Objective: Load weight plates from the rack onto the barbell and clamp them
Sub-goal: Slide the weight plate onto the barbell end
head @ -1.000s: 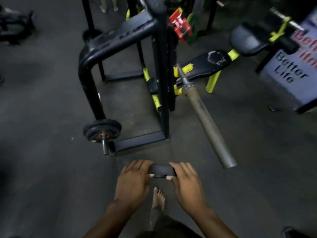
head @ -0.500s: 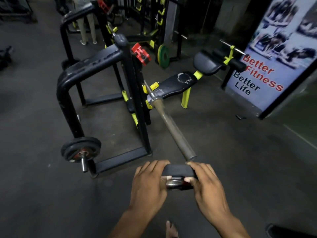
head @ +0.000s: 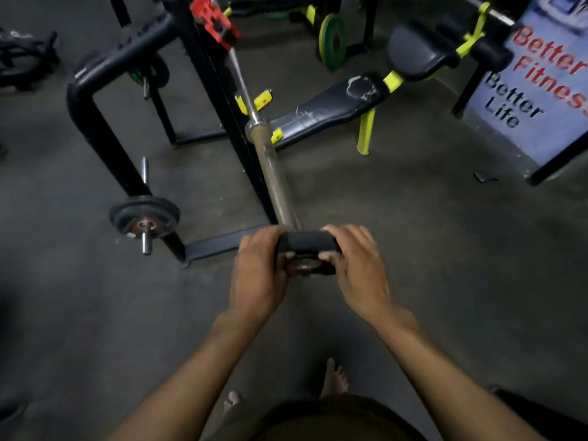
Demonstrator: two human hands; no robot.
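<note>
Both hands, left hand (head: pixel 259 275) and right hand (head: pixel 358 268), grip a small weight plate (head: pixel 307 248) at the barbell sleeve's (head: pixel 273 176) tip; more plates wait at ten o'clock on the rack (head: pixel 144 216), clamping undone.

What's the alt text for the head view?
Both hands, left hand and right hand, hold a small black weight plate at the near end of a barbell sleeve. The bar lies on a black rack that carries a stored plate on a low peg, with a bench behind.
</note>
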